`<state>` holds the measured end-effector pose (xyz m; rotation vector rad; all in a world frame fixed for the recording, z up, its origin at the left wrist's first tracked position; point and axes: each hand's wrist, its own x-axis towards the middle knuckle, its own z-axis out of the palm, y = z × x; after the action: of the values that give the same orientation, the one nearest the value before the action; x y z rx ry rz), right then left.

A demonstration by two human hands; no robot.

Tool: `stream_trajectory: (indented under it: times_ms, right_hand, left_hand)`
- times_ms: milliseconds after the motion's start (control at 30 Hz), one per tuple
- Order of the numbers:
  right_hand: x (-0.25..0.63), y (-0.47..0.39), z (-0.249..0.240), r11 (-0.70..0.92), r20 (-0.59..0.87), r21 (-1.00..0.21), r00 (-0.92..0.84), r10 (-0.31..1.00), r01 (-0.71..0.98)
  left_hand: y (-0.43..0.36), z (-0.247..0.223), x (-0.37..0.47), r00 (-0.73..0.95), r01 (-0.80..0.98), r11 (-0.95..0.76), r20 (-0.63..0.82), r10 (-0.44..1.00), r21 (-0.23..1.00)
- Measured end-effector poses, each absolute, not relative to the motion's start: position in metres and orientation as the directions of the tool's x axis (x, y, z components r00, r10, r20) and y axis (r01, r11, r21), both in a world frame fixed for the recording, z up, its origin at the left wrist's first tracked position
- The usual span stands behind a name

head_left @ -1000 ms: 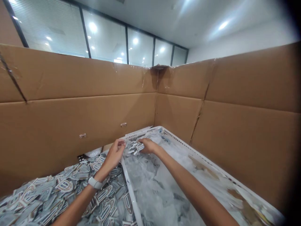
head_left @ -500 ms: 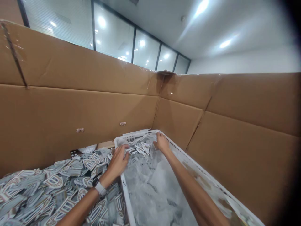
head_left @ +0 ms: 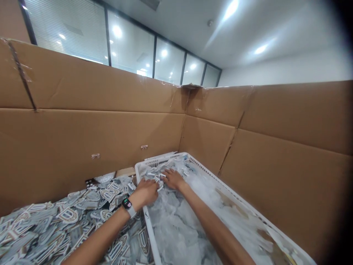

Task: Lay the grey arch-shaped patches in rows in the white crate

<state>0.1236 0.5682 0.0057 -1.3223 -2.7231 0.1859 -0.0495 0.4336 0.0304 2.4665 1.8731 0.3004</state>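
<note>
Both hands are at the far end of a white plastic basket (head_left: 149,228), over a small heap of flat pieces with pale edges (head_left: 159,183). My left hand (head_left: 146,191) is beside the left rim, fingers loosely bent and touching the near side of the heap. Across from it, my right hand (head_left: 173,179) lies over the pieces with its fingers apart. The undersides of both hands are hidden. Crumpled clear plastic bags (head_left: 179,228) fill much of the basket.
A large pile of arch-shaped flat pieces (head_left: 67,215), many in clear wrapping, lies left of the basket. Tall cardboard walls (head_left: 118,132) rise behind and to the right, meeting at a corner. Bubble wrap (head_left: 105,177) lies behind the pile.
My right hand has come left and nearer, from the far right rim to the heap. My left hand has moved slightly right and down, so the hands are closer together.
</note>
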Motion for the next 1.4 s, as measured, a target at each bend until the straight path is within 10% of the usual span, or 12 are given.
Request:
stream_trajectory:
  times_ms: [467,700,1400]
  right_hand:
    - [0.156,0.599,0.028,0.423,0.303,-0.34,-0.328,0.895,0.84]
    - [0.155,0.61,0.048,0.405,0.191,-0.483,-0.358,0.914,0.776]
    - [0.164,0.56,0.028,0.519,-0.06,-0.181,-0.536,0.842,0.835]
  left_hand:
    - [0.411,0.051,-0.033,0.259,0.952,-0.271,0.097,0.961,0.142]
    - [0.409,0.052,-0.037,0.321,0.924,-0.329,0.072,0.944,0.195]
    - [0.413,0.046,-0.032,0.4,0.885,-0.376,-0.035,0.916,0.276]
